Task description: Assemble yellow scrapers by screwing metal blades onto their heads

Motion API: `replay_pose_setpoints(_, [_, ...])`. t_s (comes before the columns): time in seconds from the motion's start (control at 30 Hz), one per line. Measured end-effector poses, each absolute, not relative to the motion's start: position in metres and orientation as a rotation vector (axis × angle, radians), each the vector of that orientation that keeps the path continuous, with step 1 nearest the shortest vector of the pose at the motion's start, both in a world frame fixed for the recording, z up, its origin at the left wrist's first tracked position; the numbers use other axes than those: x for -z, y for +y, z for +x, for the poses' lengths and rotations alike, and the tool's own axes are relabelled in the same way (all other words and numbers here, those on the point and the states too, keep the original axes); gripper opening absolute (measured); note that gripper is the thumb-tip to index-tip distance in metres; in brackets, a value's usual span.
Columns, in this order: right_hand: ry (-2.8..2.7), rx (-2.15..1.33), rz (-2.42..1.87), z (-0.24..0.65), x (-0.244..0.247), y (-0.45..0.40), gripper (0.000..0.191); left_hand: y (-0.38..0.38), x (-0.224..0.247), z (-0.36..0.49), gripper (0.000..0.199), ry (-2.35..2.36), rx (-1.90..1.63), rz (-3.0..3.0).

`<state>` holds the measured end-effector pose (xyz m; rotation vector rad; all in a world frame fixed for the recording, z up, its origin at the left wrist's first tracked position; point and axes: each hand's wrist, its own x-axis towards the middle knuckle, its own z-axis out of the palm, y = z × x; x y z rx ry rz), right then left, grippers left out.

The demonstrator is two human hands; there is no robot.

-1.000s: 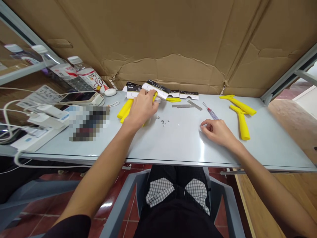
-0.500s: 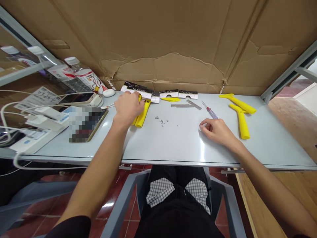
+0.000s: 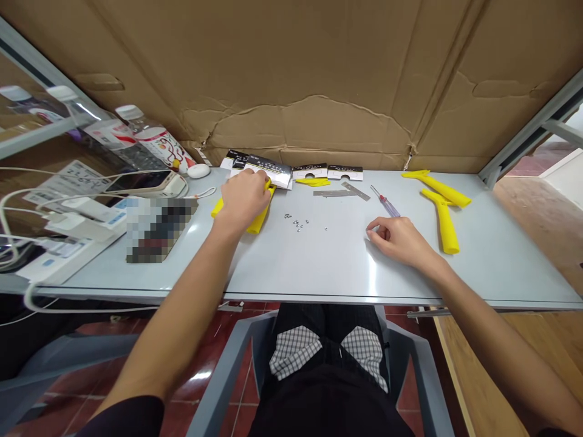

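Observation:
My left hand [image 3: 246, 197] is closed around a yellow plastic handle [image 3: 217, 207], whose end sticks out on the hand's left side; the fingertips are hidden from above. Beside it, partly under the hand, lies another yellow handle [image 3: 258, 224]. Black-and-white cards [image 3: 271, 172] lie just behind that hand. My right hand [image 3: 398, 240] rests on the table with its fingers curled in and nothing visible in them. Just beyond its knuckles is a screwdriver [image 3: 387, 205] with a clear purplish handle. Several small screws [image 3: 298, 223] are scattered between my hands.
Flat metal strips [image 3: 334, 193] and a thin yellow piece [image 3: 313, 181] lie toward the back. Two yellow forked handles [image 3: 446, 227] are at the right. On the left are a phone [image 3: 175, 227], a power strip [image 3: 82, 246] with cables and several bottles [image 3: 159, 139]. Cardboard [image 3: 319, 73] walls the back.
My left hand has shifted slightly right, and a yellow handle now pokes out on its left side. The cards behind it have moved. The right hand has stayed put.

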<state>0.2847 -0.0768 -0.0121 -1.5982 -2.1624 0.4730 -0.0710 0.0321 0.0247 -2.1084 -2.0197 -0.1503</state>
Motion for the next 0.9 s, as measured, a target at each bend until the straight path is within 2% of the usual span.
replay_pose_setpoints(0.27, [-2.18, -0.482, -1.596, 0.285, 0.011, -0.077, 0.022, 0.036, -0.018, -0.07, 0.038, -2.084, 0.175, -2.038])
replay_pose_setpoints(0.9, [-2.171, -0.509, -1.576, 0.287, 0.01, -0.078, 0.019, 0.018, -0.018, -0.064, 0.038, -1.954, 0.449, -2.065])
